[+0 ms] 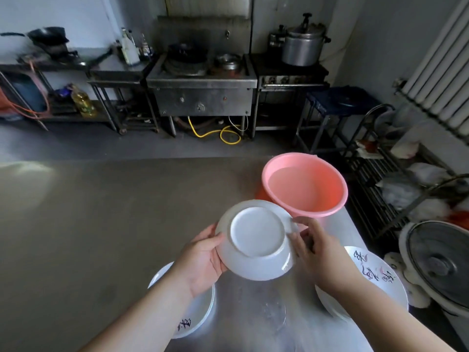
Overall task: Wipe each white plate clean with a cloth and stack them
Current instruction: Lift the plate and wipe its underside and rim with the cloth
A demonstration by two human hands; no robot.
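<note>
Steel table (101, 224); both hands grip round, glossy plate (256, 240).

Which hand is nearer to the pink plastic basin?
Right. The right hand holds the white plate just below the pink plastic basin; the left hand grips the plate's far side, away from it.

Two bare forearms come into the picture from about 6 o'clock, one from the lower left and one from the lower right, each uncovered from the frame's edge to the wrist with no sleeve showing on it. The left hand (203, 260), toward 7 o'clock of the picture's centre, and the right hand (319, 252), toward 5 o'clock, are both ungloved. Their fingers are slim with short nails, and neither wrist shows a band, watch or ring.
</note>
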